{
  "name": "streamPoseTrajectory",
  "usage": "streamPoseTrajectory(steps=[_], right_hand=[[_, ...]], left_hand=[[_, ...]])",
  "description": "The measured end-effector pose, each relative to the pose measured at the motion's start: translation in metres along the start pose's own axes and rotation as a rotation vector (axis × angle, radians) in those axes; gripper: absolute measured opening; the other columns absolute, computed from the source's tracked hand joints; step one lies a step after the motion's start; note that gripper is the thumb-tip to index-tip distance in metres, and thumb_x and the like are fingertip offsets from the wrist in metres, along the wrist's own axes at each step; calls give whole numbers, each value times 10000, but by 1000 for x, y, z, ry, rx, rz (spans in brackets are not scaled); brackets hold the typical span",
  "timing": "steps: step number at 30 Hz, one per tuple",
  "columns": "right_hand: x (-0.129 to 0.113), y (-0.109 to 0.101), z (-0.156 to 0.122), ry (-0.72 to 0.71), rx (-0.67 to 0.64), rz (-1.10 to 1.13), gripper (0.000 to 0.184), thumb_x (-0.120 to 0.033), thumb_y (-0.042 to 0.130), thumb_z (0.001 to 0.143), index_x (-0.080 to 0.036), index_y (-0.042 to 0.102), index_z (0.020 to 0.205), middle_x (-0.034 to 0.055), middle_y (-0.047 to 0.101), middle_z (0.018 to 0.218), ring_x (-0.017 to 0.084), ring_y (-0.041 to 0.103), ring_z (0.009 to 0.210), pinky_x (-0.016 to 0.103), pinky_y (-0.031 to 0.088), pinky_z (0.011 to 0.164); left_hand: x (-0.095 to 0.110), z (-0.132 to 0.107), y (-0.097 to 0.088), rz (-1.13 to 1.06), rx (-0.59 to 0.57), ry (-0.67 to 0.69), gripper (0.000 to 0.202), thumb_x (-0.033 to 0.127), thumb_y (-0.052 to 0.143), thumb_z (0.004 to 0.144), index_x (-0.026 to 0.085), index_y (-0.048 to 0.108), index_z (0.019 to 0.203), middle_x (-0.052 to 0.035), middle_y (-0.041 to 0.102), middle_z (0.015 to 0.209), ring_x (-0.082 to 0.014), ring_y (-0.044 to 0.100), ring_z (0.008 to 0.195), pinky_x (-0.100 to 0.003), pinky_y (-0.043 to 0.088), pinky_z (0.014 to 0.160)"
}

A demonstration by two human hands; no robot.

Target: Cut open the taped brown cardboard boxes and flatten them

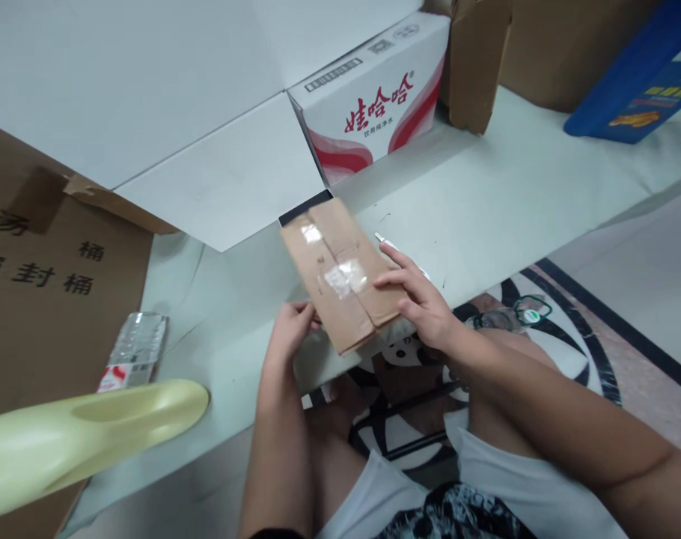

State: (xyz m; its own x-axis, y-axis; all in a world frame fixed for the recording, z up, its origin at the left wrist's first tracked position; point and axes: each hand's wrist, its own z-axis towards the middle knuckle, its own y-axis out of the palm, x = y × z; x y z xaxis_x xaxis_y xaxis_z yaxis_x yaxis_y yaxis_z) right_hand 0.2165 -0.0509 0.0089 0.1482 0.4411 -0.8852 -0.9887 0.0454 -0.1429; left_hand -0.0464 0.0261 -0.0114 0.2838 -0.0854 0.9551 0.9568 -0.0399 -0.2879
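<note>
Head view: flat, taped brown carton [340, 281]

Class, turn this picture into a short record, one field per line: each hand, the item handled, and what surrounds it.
Item: cardboard box, brown, with clear tape on top
Left hand: at the cardboard box's left edge, fingertips partly hidden
Right hand: touching its right side
Surface: pale table covering
Behind: white carton with red lettering
Far right: blue container
Left: clear plastic bottle, pale yellow object, large brown carton
Unclear: the yellow object's full shape, cut off by the frame
</note>
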Motion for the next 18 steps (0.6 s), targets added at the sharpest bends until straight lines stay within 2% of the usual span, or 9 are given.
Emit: streamPoseTrajectory(steps=[2,4,6,8,9,11,14,16,18], right_hand=[[1,-1,3,24,-48,-31,395,-610,514,999,-297,675,1178,82,462,1603,302,412,1512,588,379,1207],[2,-1,5,25,-85,-45,386,-606,526,996,-308,667,1194,81,497,1573,295,430,1499,586,397,1193],[2,-1,6,16,-106,-41,376,-601,528,998,-321,657,1215,72,488,1581,290,427,1500,580,405,1187],[3,-2,5,10,-125,-39,364,-586,525,1006,-332,649,1236,63,464,1599,284,427,1499,568,401,1191],[3,-3,4,9,-132,-42,376,-590,512,1011,-338,640,1258,61,451,1608,282,425,1498,560,400,1193],[3,-5,1,25,-106,-63,438,-621,447,1022,-349,606,1326,65,430,1611,279,421,1491,541,421,1177],[8,-10,-1,100,37,-173,478,-610,393,1027,-320,576,1361,106,478,1511,279,500,1388,514,486,1099],[15,-15,0,163,122,-326,418,-522,472,997,-270,608,1301,130,541,1367,283,570,1257,511,504,1056],[26,-22,4,246,147,-525,414,-438,555,928,-224,628,1274,149,574,1265,306,600,1162,527,507,1026]], left_hand=[[4,2,-3,-3,151,-29,258,425,750,837,170,717,825,-56,731,710,-166,666,558,-228,472,459],[11,0,-2,-87,336,55,296,473,649,887,219,700,1030,-90,763,1046,-210,755,876,-256,567,616],[20,-8,3,-157,406,220,414,524,619,878,282,654,1213,-102,666,1363,-266,670,1246,-342,605,855],[29,-19,12,-88,286,383,476,557,607,884,319,639,1295,-88,556,1521,-296,506,1448,-445,518,1086],[32,-25,17,-13,196,440,464,558,601,899,319,656,1293,-82,540,1537,-303,471,1474,-485,447,1165],[37,-34,26,134,65,499,426,549,567,941,299,694,1262,-88,539,1528,-310,474,1463,-526,360,1228],[40,-39,33,213,57,503,423,541,508,980,271,708,1238,-106,549,1492,-314,503,1420,-542,380,1209],[40,-39,35,203,76,490,427,545,506,977,264,706,1228,-110,555,1473,-320,499,1417,-543,385,1205],[40,-38,37,187,84,477,429,554,508,970,260,707,1210,-110,556,1461,-322,492,1421,-542,368,1217]])
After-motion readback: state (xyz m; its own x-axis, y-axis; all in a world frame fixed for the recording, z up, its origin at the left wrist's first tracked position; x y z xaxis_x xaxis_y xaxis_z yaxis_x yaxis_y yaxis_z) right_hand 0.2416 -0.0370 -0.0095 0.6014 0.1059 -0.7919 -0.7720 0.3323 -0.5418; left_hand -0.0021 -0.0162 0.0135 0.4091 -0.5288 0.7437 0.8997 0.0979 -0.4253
